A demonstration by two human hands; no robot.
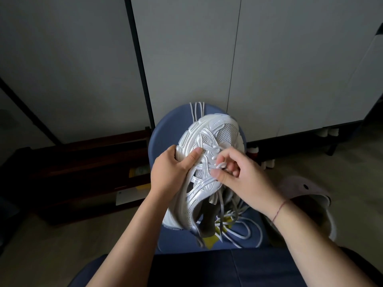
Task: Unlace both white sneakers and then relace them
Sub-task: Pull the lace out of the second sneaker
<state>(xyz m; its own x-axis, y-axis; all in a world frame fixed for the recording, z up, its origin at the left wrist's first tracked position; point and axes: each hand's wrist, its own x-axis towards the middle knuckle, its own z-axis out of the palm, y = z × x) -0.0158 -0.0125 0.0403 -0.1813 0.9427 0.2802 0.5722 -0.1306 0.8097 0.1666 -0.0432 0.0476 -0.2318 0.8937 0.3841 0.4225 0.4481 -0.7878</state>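
A white and silver sneaker [219, 131] lies tilted on a blue stool [165, 129], toe pointing away from me. My left hand [172, 170] grips its sole edge, thumb pressed on the side panel. My right hand [238, 175] pinches a white lace [220, 165] at the eyelets in the middle of the shoe. More loose white lace [244, 230] lies coiled on the stool near the heel, and lace ends [196, 110] hang past the toe. A second sneaker is not clearly visible.
Grey cabinet doors [269, 69] stand right behind the stool. A dark wooden shelf [83, 172] sits low at the left. A pale slipper [306, 193] lies on the floor at the right. My dark-trousered legs [228, 268] fill the bottom edge.
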